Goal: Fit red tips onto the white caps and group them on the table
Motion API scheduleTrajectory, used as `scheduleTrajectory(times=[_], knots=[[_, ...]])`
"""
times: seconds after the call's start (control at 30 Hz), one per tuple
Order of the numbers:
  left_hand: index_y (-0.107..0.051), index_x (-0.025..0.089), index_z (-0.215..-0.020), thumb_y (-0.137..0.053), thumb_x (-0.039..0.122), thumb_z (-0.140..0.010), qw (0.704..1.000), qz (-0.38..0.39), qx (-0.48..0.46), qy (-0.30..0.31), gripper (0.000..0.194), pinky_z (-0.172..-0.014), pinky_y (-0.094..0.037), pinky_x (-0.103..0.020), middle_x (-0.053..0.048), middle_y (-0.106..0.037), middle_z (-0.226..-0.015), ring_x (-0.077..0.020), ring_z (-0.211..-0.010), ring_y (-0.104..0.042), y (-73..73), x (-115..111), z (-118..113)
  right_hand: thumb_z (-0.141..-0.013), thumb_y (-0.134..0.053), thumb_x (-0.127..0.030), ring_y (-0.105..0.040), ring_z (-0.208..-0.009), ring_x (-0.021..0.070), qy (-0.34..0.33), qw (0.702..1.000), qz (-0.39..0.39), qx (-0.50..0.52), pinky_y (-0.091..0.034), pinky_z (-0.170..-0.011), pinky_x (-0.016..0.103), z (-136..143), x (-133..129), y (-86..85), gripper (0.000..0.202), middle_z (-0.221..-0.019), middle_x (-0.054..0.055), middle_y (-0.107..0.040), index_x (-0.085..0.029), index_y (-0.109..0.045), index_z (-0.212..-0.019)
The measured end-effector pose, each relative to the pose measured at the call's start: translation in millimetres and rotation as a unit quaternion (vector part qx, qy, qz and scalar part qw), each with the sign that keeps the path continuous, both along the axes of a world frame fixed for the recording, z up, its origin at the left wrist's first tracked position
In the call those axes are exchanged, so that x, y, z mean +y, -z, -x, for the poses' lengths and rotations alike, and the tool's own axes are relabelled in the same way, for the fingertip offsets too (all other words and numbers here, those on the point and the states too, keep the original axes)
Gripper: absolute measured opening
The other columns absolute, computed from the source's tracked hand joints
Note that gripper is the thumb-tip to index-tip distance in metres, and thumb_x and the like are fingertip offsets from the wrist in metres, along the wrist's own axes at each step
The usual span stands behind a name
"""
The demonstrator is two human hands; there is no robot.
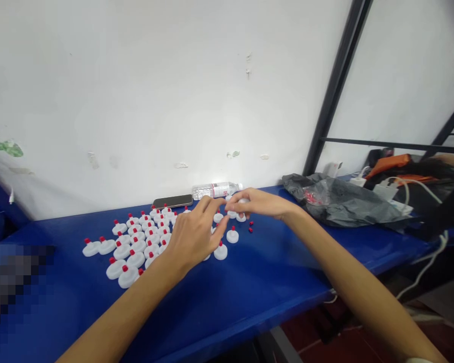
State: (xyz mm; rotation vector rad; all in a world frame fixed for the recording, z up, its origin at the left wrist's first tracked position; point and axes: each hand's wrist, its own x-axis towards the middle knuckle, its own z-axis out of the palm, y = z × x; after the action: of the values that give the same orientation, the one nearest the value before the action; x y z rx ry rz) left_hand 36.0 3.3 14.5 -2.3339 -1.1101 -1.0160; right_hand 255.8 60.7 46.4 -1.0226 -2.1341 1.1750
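Across the back runs a white wall [174, 91], and before it spreads the blue table [272, 282], glossy and scuff-lit. Over on the right, a crumpled dark plastic bag [348, 206] sprawls along the far side. Now the hands, meeting mid-table: the left hand [194, 229] arches over the work, thumb and forefinger spread apart, while the right hand [263, 202] bends its fingers in toward the left's fingertips; whether it pinches anything, I cannot tell. Behind them a clear bottle [215, 190] lies on its side by the wall, with a dark phone [173, 201] flat just to its left. And here are the white caps [153, 239], round, shallow discs, many topped by a stubby red tip, crowded left of the left hand, with a few more under and between both hands. Smallest of all, two loose red pieces [250, 230] sit just near of the right hand.
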Motion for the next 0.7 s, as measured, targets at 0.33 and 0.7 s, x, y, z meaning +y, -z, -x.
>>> scheduleTrajectory(times=[0.33, 0.7], knots=[[-0.073, 0.021, -0.110, -0.057, 0.033, -0.102, 0.999, -0.038, 0.023, 0.008, 0.022, -0.046, -0.035, -0.025, -0.004, -0.073, -0.102, -0.0132, -0.065, -0.065, 4.8, 9, 4, -0.088, -0.074, -0.052, -0.052, -0.063, 0.0087, -0.074, 0.987, 0.119, 0.082, -0.041, -0.056, 0.021, 13, -1, 14.1, 0.036, -0.069, -0.002, -0.058, -0.016, -0.070, -0.087], [-0.076, 0.018, -0.102, -0.057, 0.026, -0.101, 0.997, 0.006, -0.077, 0.018, 0.021, -0.063, -0.048, -0.028, -0.006, -0.075, -0.097, -0.0175, -0.076, -0.069, -0.6, 16, 12, -0.085, -0.074, -0.026, -0.060, -0.072, 0.0128, -0.106, 0.944, 0.237, 0.205, -0.048, -0.059, 0.023, 18, -2, 15.7, 0.032, -0.081, -0.001, -0.061, -0.020, -0.064, -0.116]])
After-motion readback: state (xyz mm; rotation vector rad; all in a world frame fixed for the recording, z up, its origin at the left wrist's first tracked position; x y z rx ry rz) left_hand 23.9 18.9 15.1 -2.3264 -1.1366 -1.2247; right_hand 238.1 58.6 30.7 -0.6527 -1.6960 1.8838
